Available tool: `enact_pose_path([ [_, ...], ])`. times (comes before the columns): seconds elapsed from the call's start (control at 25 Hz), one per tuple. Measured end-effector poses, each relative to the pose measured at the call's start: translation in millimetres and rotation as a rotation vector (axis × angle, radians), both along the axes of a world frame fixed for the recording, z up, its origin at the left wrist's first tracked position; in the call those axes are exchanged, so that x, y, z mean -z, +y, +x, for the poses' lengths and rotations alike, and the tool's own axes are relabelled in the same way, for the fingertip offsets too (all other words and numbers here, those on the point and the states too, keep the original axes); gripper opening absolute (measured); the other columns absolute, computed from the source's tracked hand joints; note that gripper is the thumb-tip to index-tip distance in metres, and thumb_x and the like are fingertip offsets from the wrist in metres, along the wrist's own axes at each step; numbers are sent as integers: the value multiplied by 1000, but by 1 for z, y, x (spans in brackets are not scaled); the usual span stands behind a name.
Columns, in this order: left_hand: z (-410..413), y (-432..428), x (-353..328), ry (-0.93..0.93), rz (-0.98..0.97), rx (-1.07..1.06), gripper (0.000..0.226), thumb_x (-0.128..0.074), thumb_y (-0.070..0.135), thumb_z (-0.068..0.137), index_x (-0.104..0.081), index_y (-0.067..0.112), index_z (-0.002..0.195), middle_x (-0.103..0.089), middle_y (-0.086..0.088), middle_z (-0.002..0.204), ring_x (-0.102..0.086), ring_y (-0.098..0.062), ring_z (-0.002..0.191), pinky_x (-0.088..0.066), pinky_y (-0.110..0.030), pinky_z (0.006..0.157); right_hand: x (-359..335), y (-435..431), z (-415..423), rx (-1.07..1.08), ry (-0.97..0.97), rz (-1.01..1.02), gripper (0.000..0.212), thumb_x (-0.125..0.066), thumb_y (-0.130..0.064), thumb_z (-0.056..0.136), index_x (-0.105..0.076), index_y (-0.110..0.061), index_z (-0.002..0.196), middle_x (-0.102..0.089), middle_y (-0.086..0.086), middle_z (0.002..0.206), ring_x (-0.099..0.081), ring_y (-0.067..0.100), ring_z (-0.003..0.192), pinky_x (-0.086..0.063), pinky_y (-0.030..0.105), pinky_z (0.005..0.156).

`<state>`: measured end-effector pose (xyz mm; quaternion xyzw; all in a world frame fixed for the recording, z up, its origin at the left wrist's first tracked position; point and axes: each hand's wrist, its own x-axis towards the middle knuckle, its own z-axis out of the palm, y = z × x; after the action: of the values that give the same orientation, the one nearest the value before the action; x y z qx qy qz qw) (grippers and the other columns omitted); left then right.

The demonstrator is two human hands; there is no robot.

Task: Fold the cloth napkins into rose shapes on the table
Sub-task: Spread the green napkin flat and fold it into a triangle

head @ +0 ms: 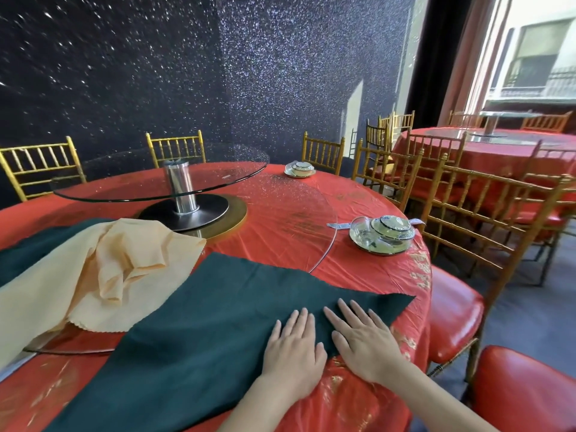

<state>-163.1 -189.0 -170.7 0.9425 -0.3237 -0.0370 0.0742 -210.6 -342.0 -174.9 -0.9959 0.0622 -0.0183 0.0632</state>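
While flat, left hand (291, 347); right hand (361, 341) press green napkin (202, 322).

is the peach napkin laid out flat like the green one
No, the peach napkin lies crumpled in loose folds, while the green napkin is spread flat under the left hand and right hand.

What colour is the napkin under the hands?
Dark green. The napkin lies flat on the red table; the head view shows it clearly.

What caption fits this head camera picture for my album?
Left hand and right hand press flat on a dark green napkin on the red table, crumpled peach napkin beside.
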Motion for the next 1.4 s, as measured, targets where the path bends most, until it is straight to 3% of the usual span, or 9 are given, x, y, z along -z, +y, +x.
enact_pose_path([
  [0.16, 0, 1, 6, -37, -28, 7, 99, 14, 58, 64, -3, 16, 151, 3, 2, 160, 7, -10, 145, 4, -36, 116, -5, -11, 5, 7, 73, -5, 63, -4, -63, 91, 1, -39, 148, 6, -8, 158, 10, 11, 144, 6, 33, 115],
  [0.28, 0, 1, 5, -38, -36, 7, 99, 13, 60, 64, -2, 16, 151, 4, 2, 159, 8, -10, 145, 4, -36, 117, -8, -36, 12, 24, 90, 16, 96, 19, -79, 60, 0, -43, 147, 5, -8, 158, 9, 10, 144, 5, 34, 116],
  [0.36, -1, 2, 6, -42, -37, 0, 97, 13, 60, 66, -2, 16, 151, 4, 2, 159, 8, -10, 145, 4, -36, 117, -8, -52, 16, 45, 87, 18, 104, 26, -80, 53, -1, -45, 147, 4, -8, 158, 8, 11, 144, 3, 34, 116],
  [0.56, -2, 3, 3, -34, -37, -8, 67, -18, 51, 97, -1, 16, 152, 5, 2, 159, 9, -10, 145, 4, -36, 118, -9, -80, 25, 116, 137, -16, 59, -8, -62, 92, 1, -42, 148, 5, -6, 158, 8, 13, 145, 1, 36, 118],
  [0.76, -2, 1, 4, -43, -31, -1, 67, -19, 50, 97, 0, 16, 152, 6, 2, 159, 9, -10, 145, 4, -36, 118, -18, -72, 23, 133, 138, -66, 70, 2, -67, 85, 3, -37, 149, 11, -3, 157, 14, 15, 144, 11, 40, 115],
  [0.84, -2, 1, 5, -55, -28, -7, 67, -19, 50, 97, -1, 17, 152, 6, 2, 159, 9, -10, 145, 4, -36, 118, -22, -49, 19, 44, 45, -63, 85, 14, -71, 72, 1, -36, 149, 10, -5, 157, 15, 14, 143, 14, 39, 113],
  [0.96, -2, 1, 4, -56, -25, -10, 66, -20, 50, 97, -1, 17, 152, 6, 2, 159, 9, -10, 145, 3, -36, 118, -19, -26, 15, -93, 74, -28, 96, 20, -73, 62, -4, -38, 148, 7, -5, 158, 12, 12, 144, 10, 36, 114],
  [1.16, -3, 0, 2, -58, -20, -7, 67, -19, 50, 98, 0, 16, 152, 7, 1, 159, 9, -10, 145, 4, -36, 118, -13, -54, 28, -32, 135, -15, 60, -7, -64, 90, -4, -45, 147, 4, -7, 158, 9, 12, 144, 4, 38, 117],
  [1.4, -1, 0, 4, -52, -19, -12, 67, -18, 51, 97, -1, 16, 152, 6, 1, 159, 9, -10, 145, 4, -36, 118, -13, -70, 35, 3, 146, -46, 64, 0, -64, 88, -1, -41, 148, 4, -6, 158, 11, 13, 144, 4, 38, 117],
])
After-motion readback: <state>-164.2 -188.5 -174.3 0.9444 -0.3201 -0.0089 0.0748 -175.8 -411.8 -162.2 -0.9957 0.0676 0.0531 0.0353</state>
